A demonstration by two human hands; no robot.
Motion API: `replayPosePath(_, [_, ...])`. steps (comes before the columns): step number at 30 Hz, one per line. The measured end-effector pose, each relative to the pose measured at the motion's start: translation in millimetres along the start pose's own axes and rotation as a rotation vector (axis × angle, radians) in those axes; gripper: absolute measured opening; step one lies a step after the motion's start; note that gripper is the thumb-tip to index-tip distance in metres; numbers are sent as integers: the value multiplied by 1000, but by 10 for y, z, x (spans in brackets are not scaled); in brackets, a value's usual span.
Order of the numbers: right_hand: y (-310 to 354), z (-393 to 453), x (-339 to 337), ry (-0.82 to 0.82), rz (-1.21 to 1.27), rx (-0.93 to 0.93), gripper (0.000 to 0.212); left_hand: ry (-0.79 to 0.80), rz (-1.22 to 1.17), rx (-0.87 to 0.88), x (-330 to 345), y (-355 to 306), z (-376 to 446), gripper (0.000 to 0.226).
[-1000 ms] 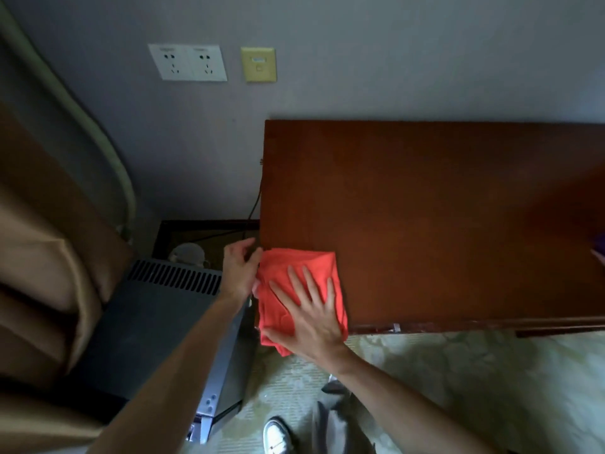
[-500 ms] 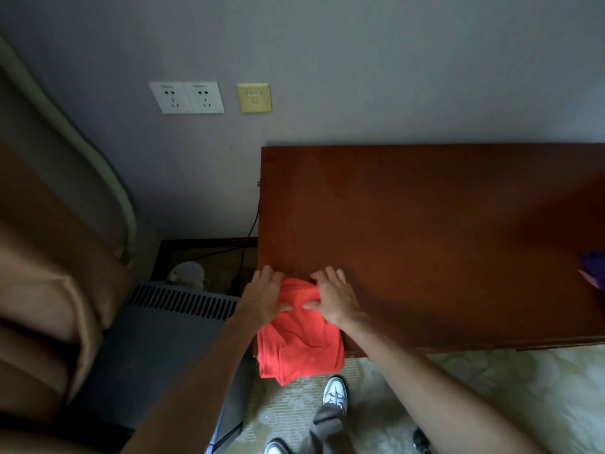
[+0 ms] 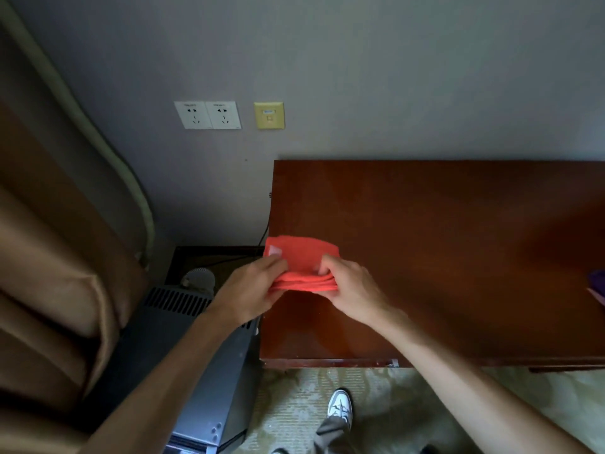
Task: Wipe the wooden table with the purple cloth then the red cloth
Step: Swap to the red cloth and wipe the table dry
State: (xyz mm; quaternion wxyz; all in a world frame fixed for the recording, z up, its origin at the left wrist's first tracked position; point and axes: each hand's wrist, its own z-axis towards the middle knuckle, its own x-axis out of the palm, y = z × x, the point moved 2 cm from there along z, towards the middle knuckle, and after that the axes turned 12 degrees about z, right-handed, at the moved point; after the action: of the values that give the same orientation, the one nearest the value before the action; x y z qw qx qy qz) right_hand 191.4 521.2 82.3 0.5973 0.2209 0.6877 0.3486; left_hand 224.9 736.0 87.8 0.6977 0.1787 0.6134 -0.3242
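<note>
The red cloth (image 3: pixel 302 262) is folded into a thick pad at the left end of the wooden table (image 3: pixel 442 250). My left hand (image 3: pixel 252 290) pinches its near left corner and my right hand (image 3: pixel 352 290) pinches its near right corner, both lifting the near edge so the folded layers show. A small white label shows on the cloth's far left corner. A sliver of the purple cloth (image 3: pixel 597 285) lies at the table's right edge, mostly cut off by the frame.
A grey ribbed appliance (image 3: pixel 183 348) stands left of the table with a dark box (image 3: pixel 209 260) behind it. Brown curtains (image 3: pixel 49 273) hang at the left. Wall sockets (image 3: pixel 208 114) sit above. My shoe (image 3: pixel 340 406) rests on patterned carpet.
The red cloth has gone from hanging over the table's front edge under my flat right hand to a folded pad further onto the table, gripped at both near corners.
</note>
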Motion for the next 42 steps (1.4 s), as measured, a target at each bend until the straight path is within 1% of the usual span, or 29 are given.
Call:
replayPosePath(1, [-57,-64,65,14,-3,-12,28,-6,53,20,75,-50,-82,32])
replayPosePath(2, [-138,-132,154,53,-9,-9,29,27,100,37,220,-92,-177,34])
replayPosePath(4, [-323,-292,379,178,-73,28,32,185,127,46,558,-163,-368,32])
replayPosePath(5, [-419,-374,498,222,-106,43,35,271,92,18,704,-194,-479,33])
replayPosePath(6, [-499,-443,604,227,-114,51,39,307,32,-34,822,-216,-586,37])
replayPosePath(7, [-566,-477,696,186,-104,43,43,277,-44,-111,927,-215,-681,39])
replayPosePath(8, [-625,-451,772,111,-106,23,47,201,-124,-218,990,-197,-747,37])
replayPosePath(10, [-709,-241,909,-85,-147,-51,47,43,-267,-460,1079,-104,-812,29])
replayPosePath(11, [-721,-91,987,-142,-173,-67,47,-19,-337,-564,1112,-63,-810,28])
replayPosePath(12, [-710,63,1082,-138,-197,-56,51,-66,-387,-644,1157,-24,-790,28])
replayPosePath(13, [-679,207,1197,-88,-228,-33,57,-105,-403,-698,1189,9,-747,29])
replayPosePath(15, [-680,372,1466,-18,-344,0,68,-139,-436,-760,1265,76,-647,35])
replayPosePath(17, [-694,329,1640,-30,-446,7,71,-108,-532,-846,1351,116,-592,41])
replayPosePath(19, [-659,164,1708,-47,-454,-8,71,-61,-650,-946,1430,169,-556,44])
replayPosePath(21, [-607,-124,1782,-34,-453,-44,71,-14,-758,-1002,1459,176,-555,42])
replayPosePath(24, [-560,-463,1922,-33,-457,-41,71,6,-839,-1013,1447,176,-571,38])
replayPosePath(26, [-573,-491,1955,-35,-453,-24,70,15,-894,-1017,1449,204,-583,37])
replayPosePath(29, [-642,-269,1914,-41,-441,-12,69,41,-934,-1052,1476,282,-572,30])
replayPosePath(32, [-706,145,1823,-40,-450,-9,70,21,-874,-1035,1472,345,-484,28])
replayPosePath(35, [-783,796,1618,-13,-432,23,71,0,-707,-924,1469,396,-295,48])
replayPosePath(38, [-879,1435,1442,-2,-435,5,71,-33,-552,-778,1531,440,-65,67])
replayPosePath(40, [-947,1776,1355,-1,-435,-31,70,-8,-528,-731,1628,418,76,86])
replayPosePath(42, [-1015,2115,1277,12,-431,-77,68,-30,-509,-725,1722,360,168,103])
